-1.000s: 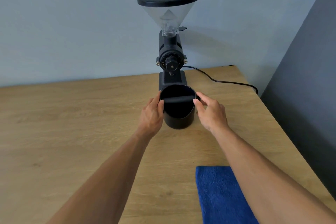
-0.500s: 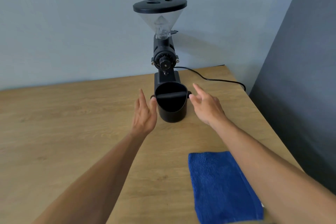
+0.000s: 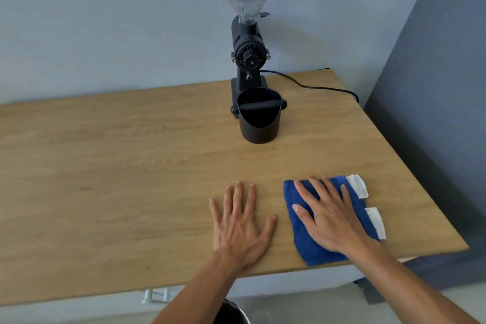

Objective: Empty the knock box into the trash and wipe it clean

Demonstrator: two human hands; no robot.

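Here both hands lie flat with fingers spread: the left hand [image 3: 240, 226] on the bare tabletop [image 3: 105, 166], the right hand [image 3: 330, 218] pressing the blue cloth [image 3: 313, 252] just beside it. The knock box [image 3: 259, 116] stands untouched well beyond both, against the grinder [image 3: 248, 34].

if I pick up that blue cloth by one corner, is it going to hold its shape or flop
The blue cloth will probably flop: it looks like soft terry, folded flat under the right hand. The folds would likely fall open. It seems light.
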